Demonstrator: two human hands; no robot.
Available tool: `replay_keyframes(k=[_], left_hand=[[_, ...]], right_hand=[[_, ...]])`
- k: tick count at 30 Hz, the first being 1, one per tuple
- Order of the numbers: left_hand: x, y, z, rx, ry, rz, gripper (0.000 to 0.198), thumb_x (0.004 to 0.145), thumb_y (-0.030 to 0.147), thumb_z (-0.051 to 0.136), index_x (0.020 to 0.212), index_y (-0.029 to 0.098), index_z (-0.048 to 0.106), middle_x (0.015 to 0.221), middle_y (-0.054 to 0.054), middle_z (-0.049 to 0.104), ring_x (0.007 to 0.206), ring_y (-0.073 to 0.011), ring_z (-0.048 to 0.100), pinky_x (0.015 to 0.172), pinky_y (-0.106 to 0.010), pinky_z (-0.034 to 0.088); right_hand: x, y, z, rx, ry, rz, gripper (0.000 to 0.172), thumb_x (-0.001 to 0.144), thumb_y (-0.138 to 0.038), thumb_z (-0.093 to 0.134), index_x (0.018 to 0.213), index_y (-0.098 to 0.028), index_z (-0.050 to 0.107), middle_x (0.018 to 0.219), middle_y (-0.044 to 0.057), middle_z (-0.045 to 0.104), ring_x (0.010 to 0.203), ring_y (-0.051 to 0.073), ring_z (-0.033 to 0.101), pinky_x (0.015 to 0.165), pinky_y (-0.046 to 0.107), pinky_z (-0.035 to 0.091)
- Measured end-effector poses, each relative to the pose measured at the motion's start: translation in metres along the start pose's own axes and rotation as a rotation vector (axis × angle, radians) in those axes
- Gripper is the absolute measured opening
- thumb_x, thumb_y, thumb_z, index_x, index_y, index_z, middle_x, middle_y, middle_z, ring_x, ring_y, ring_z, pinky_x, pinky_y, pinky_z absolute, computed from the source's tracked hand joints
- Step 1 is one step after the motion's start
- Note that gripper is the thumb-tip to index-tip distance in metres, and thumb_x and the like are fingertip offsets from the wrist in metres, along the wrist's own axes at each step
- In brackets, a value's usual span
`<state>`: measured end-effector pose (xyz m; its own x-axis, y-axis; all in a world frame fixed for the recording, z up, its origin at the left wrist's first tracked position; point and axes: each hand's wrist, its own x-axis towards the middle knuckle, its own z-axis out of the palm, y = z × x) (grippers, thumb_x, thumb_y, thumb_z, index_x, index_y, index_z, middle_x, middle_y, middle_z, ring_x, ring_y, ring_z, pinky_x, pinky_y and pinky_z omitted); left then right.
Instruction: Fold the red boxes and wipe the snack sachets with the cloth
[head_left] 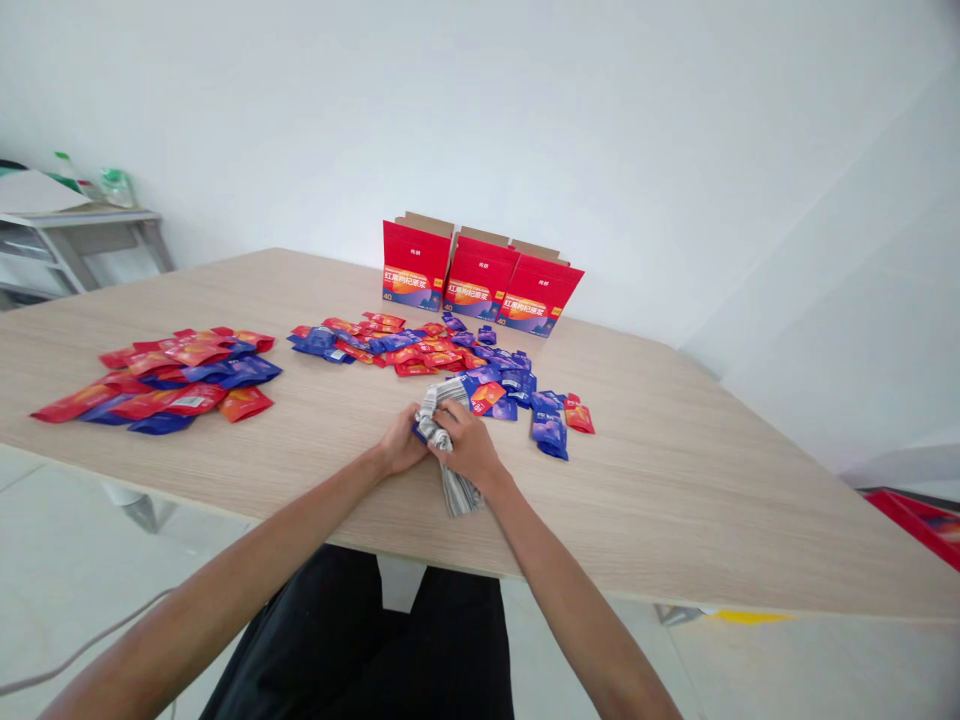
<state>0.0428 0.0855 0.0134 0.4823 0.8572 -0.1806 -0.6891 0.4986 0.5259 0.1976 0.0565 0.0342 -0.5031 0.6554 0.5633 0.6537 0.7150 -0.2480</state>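
Observation:
Over the front part of the table, my right hand [469, 443] is closed on a grey-and-white striped cloth [459, 492], bunched at the top with a loose end hanging toward the table edge. My left hand [403, 440] meets it from the left, its fingers closed around a dark blue pouch [418, 432], mostly hidden by hand and cloth. The cloth is pressed against that pouch. Just beyond the hands lies a heap of red pouches [420, 355] and blue pouches [517, 380]. A blue pouch with purple print [550, 432] lies to the right.
Three red-and-blue cartons [480, 275] with raised flaps stand by the wall. A layered pile of red and blue pouches [187, 375] lies at the left on the wooden table [675, 480]. Far left is a side desk [82, 218]; a red box [919, 520] sits at the right.

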Motion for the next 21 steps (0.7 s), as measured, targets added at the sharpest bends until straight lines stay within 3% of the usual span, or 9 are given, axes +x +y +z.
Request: replay_keyframes(k=[3,6,12,15,21], left_hand=[[-0.001,-0.001,0.008,0.020,-0.009,-0.029,0.018,0.086,0.015,0.055,0.083,0.011,0.072,0.075,-0.009,0.073,0.063,-0.0194,0.066,0.065,-0.030,0.055],[-0.004,0.000,0.014,0.044,0.032,-0.035,0.026,0.089,0.014,0.049,0.083,0.008,0.073,0.076,-0.011,0.073,0.063,-0.0195,0.066,0.065,-0.030,0.054],[-0.006,0.006,0.012,0.011,0.079,0.046,0.023,0.086,0.015,0.050,0.072,0.012,0.069,0.067,-0.008,0.069,0.057,-0.0199,0.062,0.060,-0.031,0.052],[-0.006,0.008,0.012,0.008,0.083,0.058,0.023,0.086,0.016,0.051,0.072,0.012,0.069,0.065,-0.007,0.067,0.056,-0.0189,0.061,0.058,-0.030,0.051],[-0.007,0.002,0.017,0.063,0.037,0.002,0.029,0.090,0.015,0.046,0.087,0.007,0.074,0.078,-0.012,0.074,0.067,-0.0219,0.066,0.065,-0.035,0.056]], right_hand=[[-0.001,0.009,-0.006,-0.022,0.169,0.192,0.029,0.091,-0.018,0.064,0.120,-0.017,0.070,0.121,0.014,0.064,0.112,0.029,0.064,0.099,0.042,0.056],[-0.002,0.014,-0.007,-0.027,0.214,0.258,0.030,0.092,-0.016,0.062,0.122,-0.017,0.069,0.122,0.015,0.064,0.112,0.029,0.064,0.101,0.043,0.056],[-0.003,0.009,0.002,0.010,-0.077,-0.022,0.044,0.085,-0.005,0.062,0.125,-0.022,0.068,0.134,0.012,0.064,0.121,0.027,0.063,0.104,0.041,0.055],[-0.002,0.010,0.002,-0.017,-0.141,-0.054,0.047,0.083,-0.001,0.061,0.124,-0.022,0.070,0.137,0.012,0.064,0.122,0.029,0.063,0.105,0.043,0.054],[-0.004,0.027,-0.012,-0.071,0.088,0.155,0.043,0.088,-0.002,0.054,0.125,-0.019,0.068,0.137,0.016,0.063,0.126,0.031,0.062,0.109,0.048,0.052]])
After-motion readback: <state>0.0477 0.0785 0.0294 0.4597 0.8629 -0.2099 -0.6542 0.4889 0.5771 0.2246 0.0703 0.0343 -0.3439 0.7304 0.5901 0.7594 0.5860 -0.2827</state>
